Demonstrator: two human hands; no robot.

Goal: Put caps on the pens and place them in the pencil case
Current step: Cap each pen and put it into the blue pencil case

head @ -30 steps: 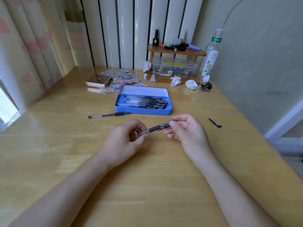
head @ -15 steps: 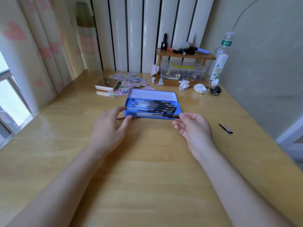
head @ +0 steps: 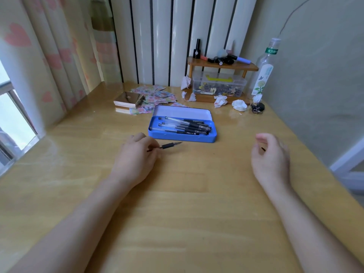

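An open blue pencil case (head: 182,136) lies mid-table with several capped black pens (head: 187,126) inside. In front of it my left hand (head: 136,158) is closed on an uncapped pen (head: 170,145), whose bare tip points right. To the right, my right hand (head: 270,156) hovers above the table with curled, parted fingers and holds nothing. A black pen cap (head: 263,148) lies under that hand, mostly hidden by its fingers.
Behind the case lie a gold box (head: 129,99) on patterned papers (head: 157,95), crumpled tissues (head: 239,105), a wooden shelf (head: 222,65) over a clear storage box (head: 218,86), a bottle (head: 264,73) and keys (head: 257,108). A wall runs along the right, a window on the left.
The capped pen went into the case. My left hand took hold of the uncapped pen left of the case. My right hand moved right, over the loose cap.
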